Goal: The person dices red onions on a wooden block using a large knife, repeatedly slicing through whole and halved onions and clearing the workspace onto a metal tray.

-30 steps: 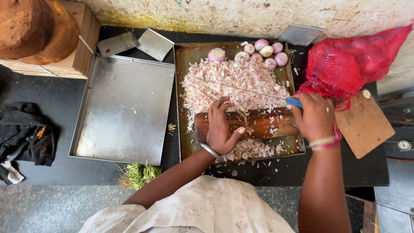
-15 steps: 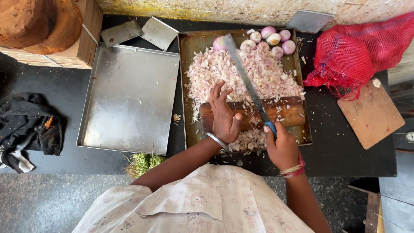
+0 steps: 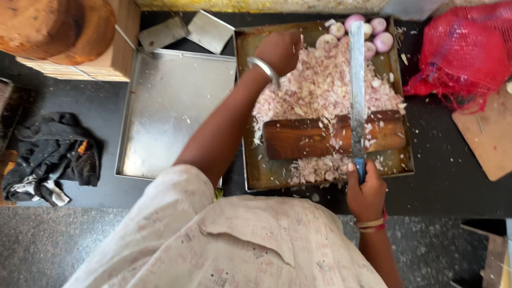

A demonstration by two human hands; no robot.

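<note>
The left hand is curled over the far end of the onion heap, knuckles up, so its fingers and whatever lies under them are hidden; I cannot tell whether it grips anything. A metal bangle sits on that wrist. The right hand is closed round the blue handle of a long knife, and only a sliver of the handle shows past the fingers. The blade runs straight away from the person, lying across a wooden block and over the chopped onion, its tip near the whole peeled onions at the tray's far edge. The two hands are well apart, one at each end of the tray.

The block is partly buried in chopped pieces, and its underside cannot be seen. The person's shirt covers the near rim of the counter and a bit of green beneath the left arm. A red net bag is cut off at the right edge, its contents hard to make out. A wooden board beside it is also cropped.

Everything sits on a dark counter flecked with onion scraps. Left of the tray lies an empty steel tray, with two steel scrapers beyond it. A dark cloth is bunched at the left, and a round wooden stump on a crate fills the top left corner. Speckled grey floor shows below.
</note>
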